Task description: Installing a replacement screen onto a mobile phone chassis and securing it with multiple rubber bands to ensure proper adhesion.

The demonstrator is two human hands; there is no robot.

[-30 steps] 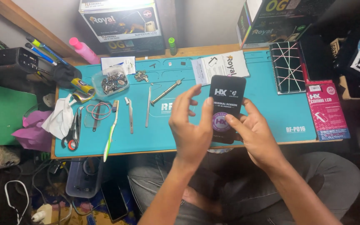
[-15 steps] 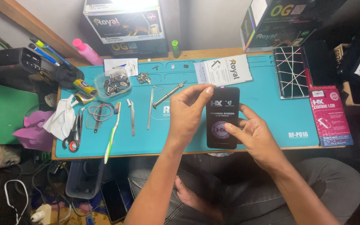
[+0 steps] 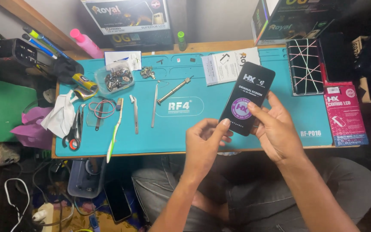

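Fingers (image 3: 225,124) of my left hand (image 3: 202,146) curl in with the tips pinching the lower left edge of the black phone screen panel (image 3: 246,99), and my right hand (image 3: 278,131) closes on its lower right side, thumb lying across the front — so both hands grip it together, tilted and lifted above the teal mat (image 3: 194,129) near the front edge of the bench (image 3: 61,154). Going from the left side as I see it: a white cloth (image 3: 59,116) lies crumpled at the mat's edge, scissors (image 3: 74,129) just beside it, then a white and green toothbrush (image 3: 114,131) pointing toward me. Farther back sits a clear tray of small metal parts (image 3: 116,79). Tweezers (image 3: 135,114) and a thin metal tool (image 3: 154,105) lie side by side, a screwdriver (image 3: 174,90) angled near them. Behind the panel a white leaflet (image 3: 222,66) rests flat; at the far right a red packet (image 3: 344,114) lies half off the mat.
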